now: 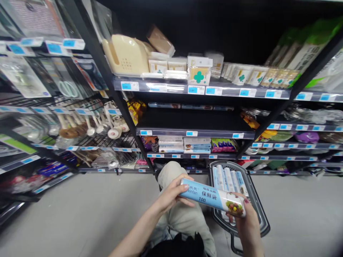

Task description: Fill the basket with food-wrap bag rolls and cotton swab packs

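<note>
Between my two hands lies a roll of food storage bags (206, 195) in a blue and white wrapper, its printed side turned up. My left hand (175, 192) grips the blue end, with the thumb on top. Around the white end with the food picture, my right hand (245, 210) is closed. Just beyond and to the right, a dark shopping basket (258, 207) stands on the floor. Several similar blue and white rolls (227, 178) lie in it, partly hidden behind the held roll and my right hand.
Ahead, a shelf (193, 119) holds a few blue rolls (197, 106) at its back. Boxes (171, 141) fill the shelf below. Above are cotton-swab packs (199, 69) and a cream plastic scoop-shaped container (125, 55). Kitchen utensils (91, 125) hang left. Grey floor (107, 207) surrounds my knees.
</note>
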Motion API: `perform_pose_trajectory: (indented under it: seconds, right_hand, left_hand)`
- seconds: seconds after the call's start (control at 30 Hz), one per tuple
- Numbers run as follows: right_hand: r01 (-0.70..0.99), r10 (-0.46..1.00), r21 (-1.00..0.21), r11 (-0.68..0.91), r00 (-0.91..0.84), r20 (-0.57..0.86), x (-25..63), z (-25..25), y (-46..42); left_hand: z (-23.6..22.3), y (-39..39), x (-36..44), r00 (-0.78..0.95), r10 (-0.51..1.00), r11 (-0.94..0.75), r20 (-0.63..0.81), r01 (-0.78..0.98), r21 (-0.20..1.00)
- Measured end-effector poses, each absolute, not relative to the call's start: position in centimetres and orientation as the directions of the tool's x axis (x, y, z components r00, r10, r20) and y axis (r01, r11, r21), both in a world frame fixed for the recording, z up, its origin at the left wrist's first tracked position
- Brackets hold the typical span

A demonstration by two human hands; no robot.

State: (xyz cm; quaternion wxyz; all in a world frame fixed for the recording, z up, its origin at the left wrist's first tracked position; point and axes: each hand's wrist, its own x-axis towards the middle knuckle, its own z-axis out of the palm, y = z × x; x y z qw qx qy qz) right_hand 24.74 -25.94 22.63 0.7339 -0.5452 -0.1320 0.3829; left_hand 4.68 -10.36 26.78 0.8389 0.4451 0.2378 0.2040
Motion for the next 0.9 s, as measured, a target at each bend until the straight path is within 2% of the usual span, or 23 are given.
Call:
perform_pose_trajectory:
  seconds: [0.17,0.23,0.3,0.37,0.43,0.5,0.57,0.67,0.9]
  right_hand:
    - [-0.411,0.713,-0.906,0.103,0.666,-0.221,24.8,22.6,-25.9]
    - [-0.367,0.713,-0.923,0.117,0.678,-0.179,24.8,22.6,-25.9]
    - [-0.250,0.701,-0.952,0.174,0.710,-0.058,24.9,22.5,-26.0]
    - [-0.070,0.670,-0.962,0.263,0.731,0.130,25.0,22.3,-26.3]
    - [0.117,0.637,-0.933,0.339,0.702,0.319,25.2,22.2,-26.6]
    - [0.242,0.633,-0.898,0.368,0.642,0.433,25.5,22.1,-26.9]
    - [0.288,0.653,-0.891,0.352,0.606,0.454,25.7,21.9,-27.0]
    - [0.282,0.675,-0.914,0.292,0.616,0.406,25.7,21.7,-27.1]
    - [0.251,0.688,-0.932,0.261,0.629,0.361,25.1,21.7,-27.2]
  left_hand:
    - [26.5,-10.5,4.6,0.798,0.554,0.539,-0.237,-0.126,0.833]
    - [26.5,-10.5,4.4,0.810,0.543,0.545,-0.223,-0.138,0.827]
    - [26.5,-10.4,4.2,0.834,0.517,0.538,-0.195,-0.139,0.831]
    - [26.5,-10.3,4.0,0.846,0.499,0.517,-0.188,-0.116,0.848]
    - [26.5,-10.2,3.8,0.838,0.506,0.495,-0.205,-0.087,0.865]
    - [26.4,-10.2,3.6,0.829,0.525,0.483,-0.194,-0.102,0.870]
    - [26.3,-10.1,3.4,0.820,0.557,0.457,-0.134,-0.167,0.874]
    - [26.2,-9.9,3.2,0.810,0.584,0.421,-0.055,-0.244,0.874]
    - [26.0,-9.9,2.9,0.825,0.564,0.387,-0.024,-0.239,0.891]
